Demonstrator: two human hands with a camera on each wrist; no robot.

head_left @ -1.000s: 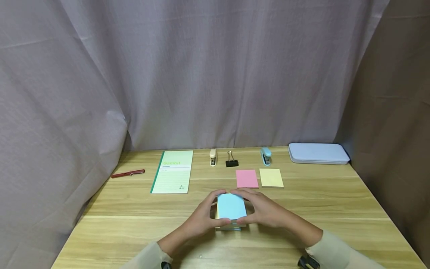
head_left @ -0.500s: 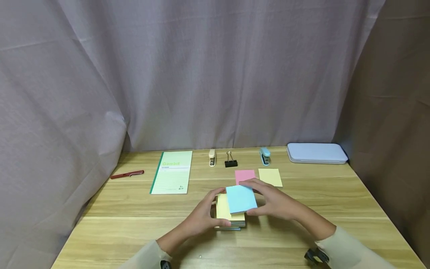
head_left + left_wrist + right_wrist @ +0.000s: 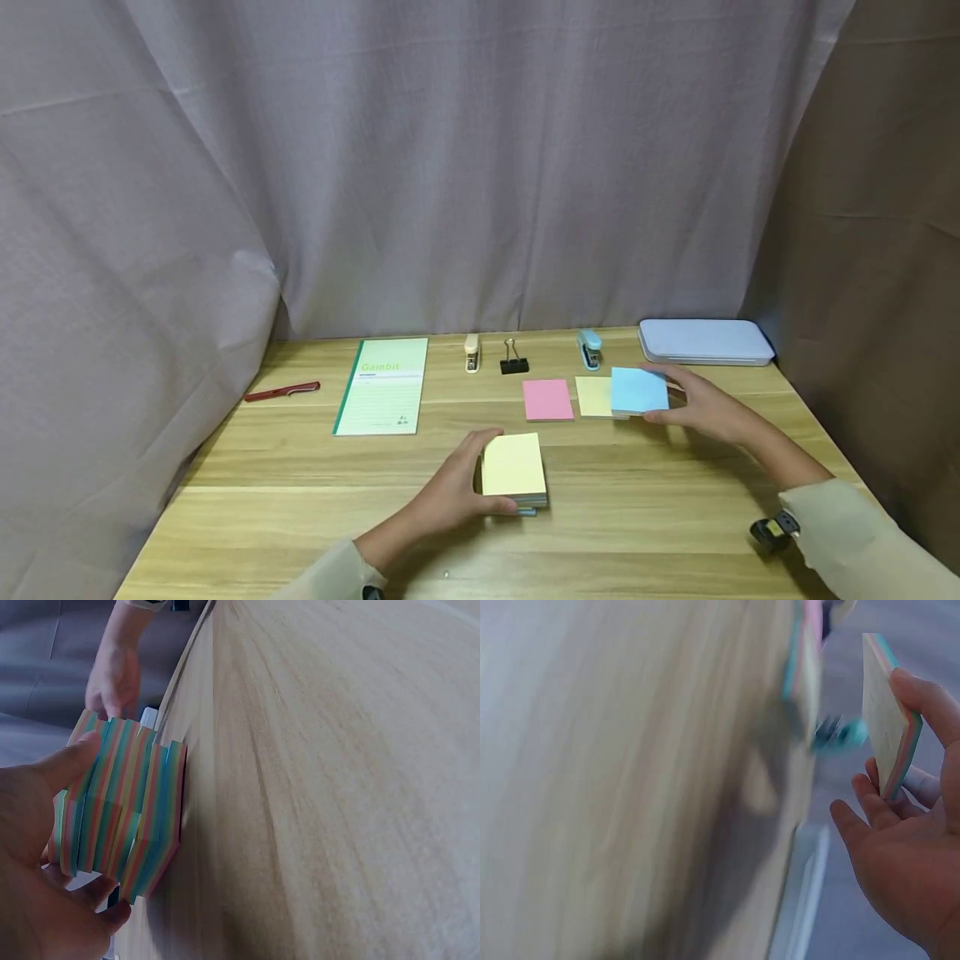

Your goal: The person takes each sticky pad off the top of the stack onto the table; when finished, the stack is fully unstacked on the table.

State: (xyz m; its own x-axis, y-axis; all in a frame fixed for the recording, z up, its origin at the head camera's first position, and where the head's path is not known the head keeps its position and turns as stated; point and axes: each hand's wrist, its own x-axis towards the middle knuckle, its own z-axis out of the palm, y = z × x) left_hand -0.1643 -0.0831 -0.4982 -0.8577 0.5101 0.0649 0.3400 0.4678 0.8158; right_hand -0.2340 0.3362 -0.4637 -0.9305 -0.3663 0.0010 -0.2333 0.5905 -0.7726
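Observation:
A stack of sticky note pads (image 3: 513, 464), yellow on top, stands near the table's front middle; its striped coloured edges show in the left wrist view. My left hand (image 3: 459, 483) grips this stack from its left side, thumb on the near edge. Off to the right, my right hand (image 3: 705, 404) pinches a blue-topped sticky note pad (image 3: 639, 391) by its right side. In the right wrist view that pad (image 3: 889, 720) is lifted off the table. In the head view it overlaps a yellow pad (image 3: 593, 397), beside which a pink pad (image 3: 547, 400) lies.
Behind the pads are a cream stapler (image 3: 472, 353), a black binder clip (image 3: 513, 358) and a blue stapler (image 3: 590, 349). A pale blue case (image 3: 706, 342) lies at the back right. Towards the left are a notebook (image 3: 381, 387) and a red pen (image 3: 282, 392). Grey curtains surround the table.
My right hand has taken the blue-topped pad off the stack and carried it right and back, which bares the yellow top. My left hand has stayed at the stack.

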